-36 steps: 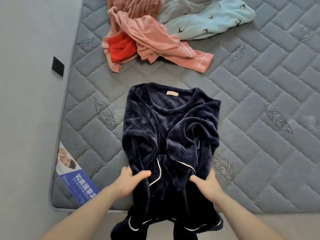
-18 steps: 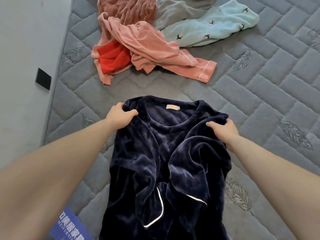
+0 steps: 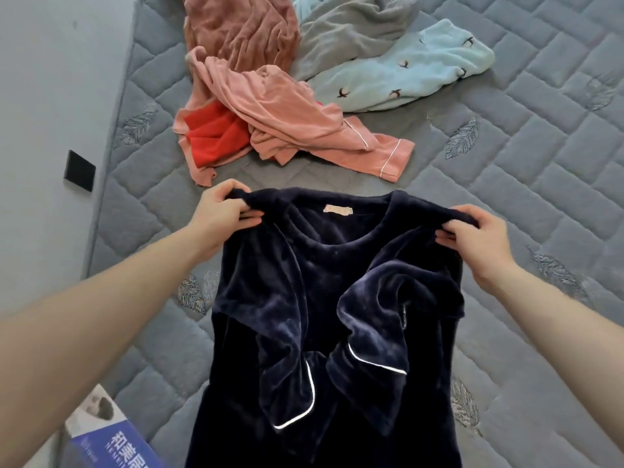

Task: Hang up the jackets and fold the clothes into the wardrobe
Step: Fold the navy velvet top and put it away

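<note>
1. The navy velvet pyjama top (image 3: 324, 298) lay front-up on the grey quilted mattress (image 3: 506, 204), collar end away from the person, both white-piped sleeves folded in across the chest!
2. The left hand (image 3: 219, 217) pinched the top's left shoulder, fingers curled round a bunch of fabric.
3. The right hand (image 3: 472, 238) gripped the right shoulder the same way, thumb over the cloth.
4. Both shoulders were raised a little off the mattress.
5. Just beyond the collar sat a heap: a pink piped garment (image 3: 304, 126) over a red piece (image 3: 216, 136), with a brown velvet one (image 3: 243, 32), a grey one (image 3: 344, 32) and a pale blue bird-print one (image 3: 412, 72) behind.
6. A blue printed label (image 3: 111, 444) showed at the mattress's near left corner.
</note>
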Available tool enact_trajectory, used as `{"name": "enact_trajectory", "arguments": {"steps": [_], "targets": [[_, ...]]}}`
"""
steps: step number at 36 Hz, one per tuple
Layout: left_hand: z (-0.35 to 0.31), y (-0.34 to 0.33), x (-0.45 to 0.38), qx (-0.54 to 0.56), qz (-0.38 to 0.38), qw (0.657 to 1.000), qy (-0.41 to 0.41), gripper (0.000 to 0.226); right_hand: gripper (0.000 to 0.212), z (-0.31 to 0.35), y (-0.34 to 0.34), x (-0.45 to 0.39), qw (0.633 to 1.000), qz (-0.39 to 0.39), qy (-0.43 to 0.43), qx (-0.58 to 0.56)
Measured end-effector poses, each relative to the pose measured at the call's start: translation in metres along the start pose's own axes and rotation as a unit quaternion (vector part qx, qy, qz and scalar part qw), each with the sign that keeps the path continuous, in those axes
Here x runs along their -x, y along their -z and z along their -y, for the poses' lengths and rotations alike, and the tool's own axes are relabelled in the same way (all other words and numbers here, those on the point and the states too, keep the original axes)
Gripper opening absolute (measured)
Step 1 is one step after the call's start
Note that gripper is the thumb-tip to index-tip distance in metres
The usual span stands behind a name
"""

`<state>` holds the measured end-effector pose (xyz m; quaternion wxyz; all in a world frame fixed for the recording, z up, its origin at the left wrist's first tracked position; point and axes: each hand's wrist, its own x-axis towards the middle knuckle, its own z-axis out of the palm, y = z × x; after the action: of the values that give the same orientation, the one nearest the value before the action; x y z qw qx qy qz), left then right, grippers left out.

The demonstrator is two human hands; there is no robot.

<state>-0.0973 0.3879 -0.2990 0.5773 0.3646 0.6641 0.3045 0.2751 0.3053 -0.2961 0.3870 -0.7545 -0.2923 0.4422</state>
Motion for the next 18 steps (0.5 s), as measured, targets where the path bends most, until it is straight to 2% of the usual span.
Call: {"name": "enact_trajectory", "arguments": {"steps": [4, 8, 11, 14, 16, 18], "targets": [[0.024, 0.028, 0.034, -0.105, 0.059, 0.989, -0.080, 0.053, 0.039, -0.022, 0.012, 0.036, 0.993, 0.010, 0.083, 0.081], [0.054, 0.054, 0.069, -0.254, 0.103, 0.949, -0.155, 0.046, 0.042, -0.052, 0.026, 0.076, 0.963, 0.038, 0.180, 0.199], [0.078, 0.068, 0.092, -0.306, 0.110, 0.928, -0.184, 0.050, 0.050, -0.082, 0.039, 0.097, 0.944, 0.062, 0.181, 0.270], [0.111, 0.078, 0.105, -0.379, 0.117, 0.896, -0.197, 0.054, 0.049, -0.114, 0.049, 0.114, 0.914, 0.108, 0.138, 0.366], [0.131, 0.081, 0.111, -0.449, 0.143, 0.862, -0.187, 0.051, 0.044, -0.131, 0.048, 0.125, 0.888, 0.154, 0.116, 0.417], [0.147, 0.077, 0.118, -0.521, 0.189, 0.820, -0.139, 0.040, 0.028, -0.142, 0.041, 0.136, 0.866, 0.195, 0.093, 0.451]]}}
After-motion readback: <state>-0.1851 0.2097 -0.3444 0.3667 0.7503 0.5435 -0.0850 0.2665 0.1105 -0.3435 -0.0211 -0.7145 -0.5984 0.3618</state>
